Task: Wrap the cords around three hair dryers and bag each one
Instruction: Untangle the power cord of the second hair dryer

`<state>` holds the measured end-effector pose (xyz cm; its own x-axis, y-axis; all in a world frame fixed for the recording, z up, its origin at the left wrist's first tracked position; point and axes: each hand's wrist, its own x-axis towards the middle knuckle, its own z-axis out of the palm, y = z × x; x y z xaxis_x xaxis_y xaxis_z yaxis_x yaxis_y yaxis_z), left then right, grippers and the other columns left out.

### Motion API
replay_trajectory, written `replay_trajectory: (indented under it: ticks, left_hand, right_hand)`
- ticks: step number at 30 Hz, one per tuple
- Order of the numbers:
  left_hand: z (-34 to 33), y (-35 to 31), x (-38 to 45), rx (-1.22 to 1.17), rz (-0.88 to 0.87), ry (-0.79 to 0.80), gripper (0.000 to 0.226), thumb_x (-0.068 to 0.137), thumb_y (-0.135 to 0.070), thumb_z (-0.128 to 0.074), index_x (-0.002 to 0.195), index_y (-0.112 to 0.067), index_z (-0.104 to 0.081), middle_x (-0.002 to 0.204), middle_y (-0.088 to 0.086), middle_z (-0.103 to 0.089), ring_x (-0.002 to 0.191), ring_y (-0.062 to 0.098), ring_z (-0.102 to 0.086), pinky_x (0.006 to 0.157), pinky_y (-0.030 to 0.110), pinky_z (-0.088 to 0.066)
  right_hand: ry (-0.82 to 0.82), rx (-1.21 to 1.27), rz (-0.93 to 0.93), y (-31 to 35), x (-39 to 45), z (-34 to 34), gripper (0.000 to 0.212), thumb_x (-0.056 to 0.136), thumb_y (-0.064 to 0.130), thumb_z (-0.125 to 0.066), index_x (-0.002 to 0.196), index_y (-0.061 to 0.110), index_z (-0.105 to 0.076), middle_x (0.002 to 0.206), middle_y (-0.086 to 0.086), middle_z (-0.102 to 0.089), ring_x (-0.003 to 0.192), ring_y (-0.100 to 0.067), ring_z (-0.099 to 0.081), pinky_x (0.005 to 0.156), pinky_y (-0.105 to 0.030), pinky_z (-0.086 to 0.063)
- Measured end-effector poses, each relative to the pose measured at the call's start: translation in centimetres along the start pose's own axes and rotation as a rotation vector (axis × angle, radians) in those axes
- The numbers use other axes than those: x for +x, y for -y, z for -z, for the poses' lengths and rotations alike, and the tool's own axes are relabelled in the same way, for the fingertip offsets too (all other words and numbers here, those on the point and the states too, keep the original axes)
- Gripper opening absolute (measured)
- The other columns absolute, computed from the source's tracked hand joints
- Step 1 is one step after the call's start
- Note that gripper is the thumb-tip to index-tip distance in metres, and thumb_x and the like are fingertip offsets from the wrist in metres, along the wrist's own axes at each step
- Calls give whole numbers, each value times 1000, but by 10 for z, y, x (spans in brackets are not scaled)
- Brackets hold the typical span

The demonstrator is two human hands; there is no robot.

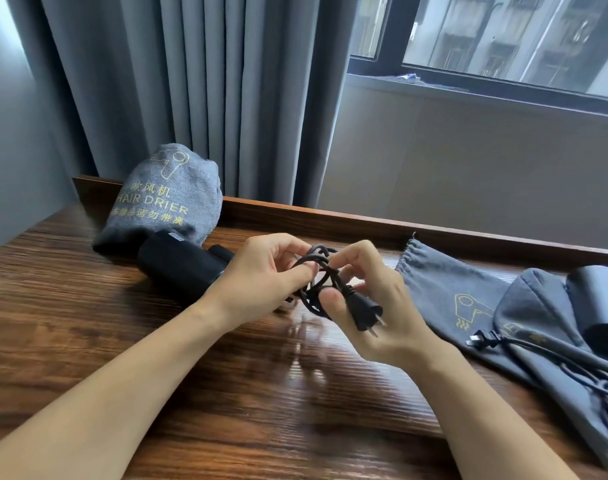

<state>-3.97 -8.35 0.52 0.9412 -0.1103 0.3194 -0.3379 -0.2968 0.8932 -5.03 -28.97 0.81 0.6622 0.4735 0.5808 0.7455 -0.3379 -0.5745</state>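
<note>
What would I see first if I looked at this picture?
Two hands, left hand and right hand, hold a coiled black cord with its plug in the middle, above the wooden table. Behind on the left stands a grey bag marked HAIR DRIER.

Both your forearms reach in from the near edge, bare, hands close together mid-scene. L hand: fingers curled, pinching the cord. R hand: palm up, fingers curled round cord, plug across palm.

Full bag left, flat bag right
</note>
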Motion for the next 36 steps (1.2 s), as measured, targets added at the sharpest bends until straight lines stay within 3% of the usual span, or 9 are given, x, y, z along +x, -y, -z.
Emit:
replay_trajectory:
  ticks: [5,8,12,15,20,25,29,33,36]
  left_hand:
    - [3,-2,3,-78,98,-76,8,91,-17,-78,100,-17,-77,89,11,-79,83,23,-75,81,53,-63]
    - [4,-4,2,-173,163,-63,10,93,-11,-75,103,-12,-76,93,15,-79,91,32,-77,72,44,-66]
    - [4,-6,2,-160,153,-73,11,92,-11,-76,104,-12,-76,93,17,-78,93,36,-75,73,43,-66]
    - [4,-5,2,-138,132,-87,12,92,-12,-76,104,-14,-77,95,19,-77,94,39,-73,80,55,-63]
    - [4,-7,2,-110,69,-75,21,91,-6,-76,110,-14,-75,98,25,-73,78,23,-65,81,50,-60]
    - [5,-3,3,-48,30,-80,30,91,-9,-75,117,-24,-73,93,18,-73,79,18,-67,79,39,-60]
    - [5,-6,0,-73,47,-43,37,90,-5,-73,123,-21,-70,76,3,-64,75,12,-61,81,36,-56]
    - [4,-14,-4,-91,24,-10,48,78,-14,-68,126,-20,-66,79,-2,-67,79,11,-65,83,34,-57]
    - [2,-20,-10,-53,-39,23,50,76,-14,-69,125,-22,-65,86,-9,-68,84,7,-65,84,32,-57]
  right_hand:
    - [183,268,-99,6,2,6,96,79,82,-60,143,14,-39,137,0,-56,120,-29,-63,97,-45,-54]
    - [219,320,-168,-4,4,1,84,85,85,-47,149,32,-41,149,6,-51,134,-26,-55,104,-58,-50]
    - [125,289,-215,6,3,3,87,85,90,-32,148,31,-43,144,11,-55,130,-24,-58,101,-39,-52]
    - [128,305,-163,10,1,1,81,88,85,-39,143,26,-45,139,8,-58,122,-27,-62,95,-41,-56]
    - [12,348,-231,1,2,-5,47,95,59,-56,124,23,-50,119,-2,-66,100,-17,-68,82,-28,-53]
    - [0,265,-225,-3,2,-11,36,91,40,-66,119,22,-53,113,4,-64,94,-21,-64,83,-54,-57]
    - [-26,227,-221,-1,1,-12,20,95,27,-67,111,21,-57,106,9,-68,92,-22,-66,83,-52,-57]
    - [-122,208,-262,-3,4,-14,23,90,25,-70,106,25,-54,99,18,-66,82,-13,-64,73,-35,-56]
    - [-196,230,-335,-5,7,-16,34,87,22,-76,112,29,-54,103,8,-67,83,-15,-66,73,-41,-59]
